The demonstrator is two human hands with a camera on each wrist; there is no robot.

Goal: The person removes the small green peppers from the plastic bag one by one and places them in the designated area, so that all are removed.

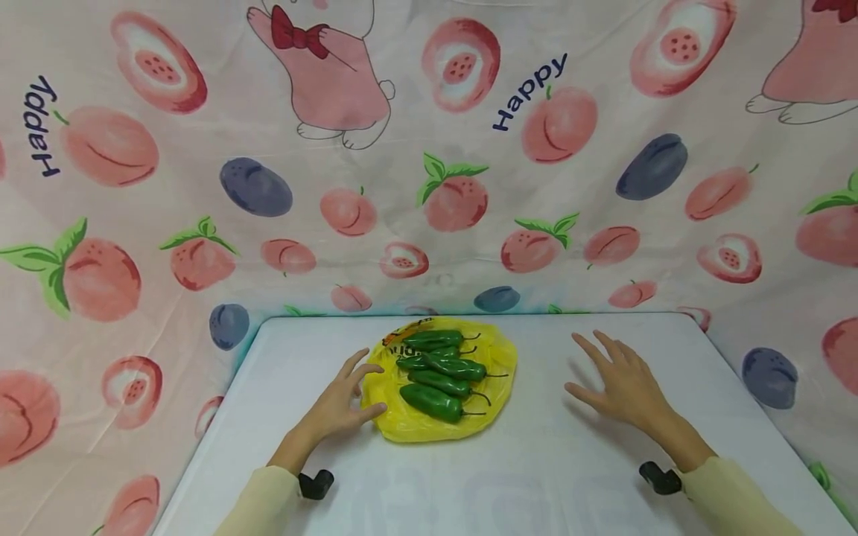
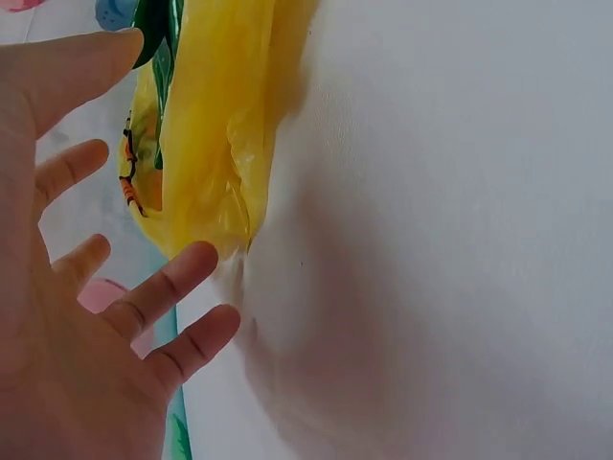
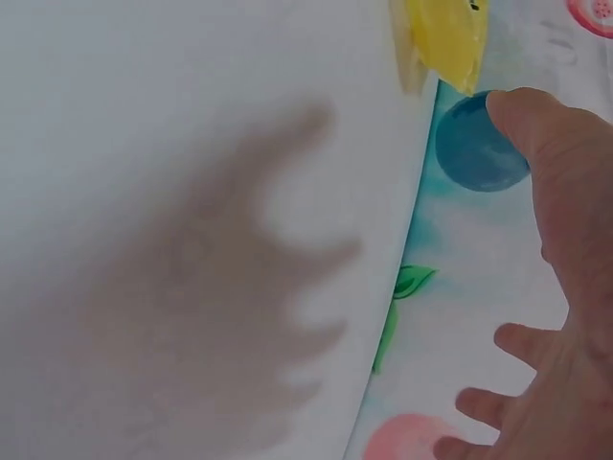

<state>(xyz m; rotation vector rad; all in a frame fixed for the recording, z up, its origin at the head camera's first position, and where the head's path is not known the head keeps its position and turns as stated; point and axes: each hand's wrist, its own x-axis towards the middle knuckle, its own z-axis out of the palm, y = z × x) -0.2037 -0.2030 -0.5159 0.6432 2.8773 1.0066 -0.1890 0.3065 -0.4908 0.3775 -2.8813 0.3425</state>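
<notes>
Several green peppers (image 1: 436, 402) with thin stems lie side by side on a flattened yellow plastic bag (image 1: 395, 424) near the middle of the table. Just left of the bag, my left hand (image 1: 338, 402) has its fingers spread and holds nothing. In the left wrist view the yellow bag (image 2: 215, 125) lies beyond the thumb and fingers, with a bit of green pepper showing by the thumb tip. My right hand (image 1: 623, 383) hovers above the table well to the right of the bag, fingers spread, its shadow below it. The right wrist view catches only a corner of the bag (image 3: 448, 43).
The white table (image 1: 536, 476) has its far edge against a hanging cloth (image 1: 375, 179) printed with peaches, plums and rabbits. Black wrist cameras (image 1: 660, 478) are strapped near both cuffs.
</notes>
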